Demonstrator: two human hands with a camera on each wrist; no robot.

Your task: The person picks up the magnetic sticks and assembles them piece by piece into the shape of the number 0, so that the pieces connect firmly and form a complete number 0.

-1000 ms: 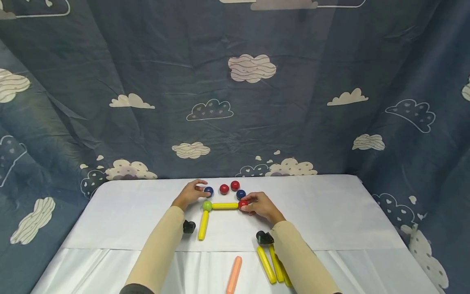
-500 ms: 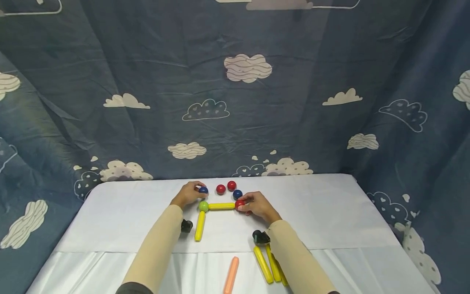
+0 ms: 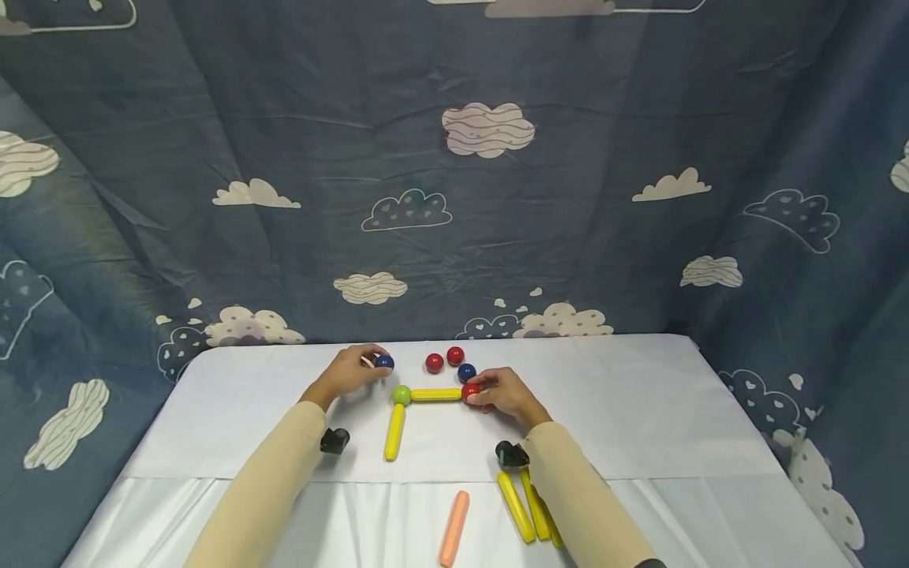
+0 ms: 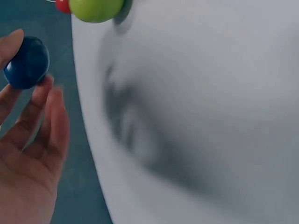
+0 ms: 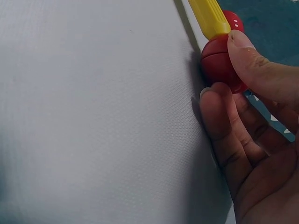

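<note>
Between thumb and fingers, my left hand (image 3: 349,371) pinches a blue ball (image 4: 29,63), held up off the table with its shadow below. My right hand (image 3: 506,394) grips a red ball (image 5: 218,63) at the right end of a yellow stick (image 3: 436,394). That stick's left end meets a green ball (image 3: 401,394). From the green ball a second yellow stick (image 3: 394,432) runs toward the table's front. Just behind the right hand lies another blue ball (image 3: 466,373).
Two red balls, one of them the nearer red ball (image 3: 435,363), lie toward the back edge of the white table (image 3: 625,410). In front are an orange stick (image 3: 454,528) and several yellow sticks (image 3: 516,507), partly under the right sleeve.
My left hand has lifted the blue ball and drawn it left, away from the green ball. The right hand keeps its hold on the red ball.
</note>
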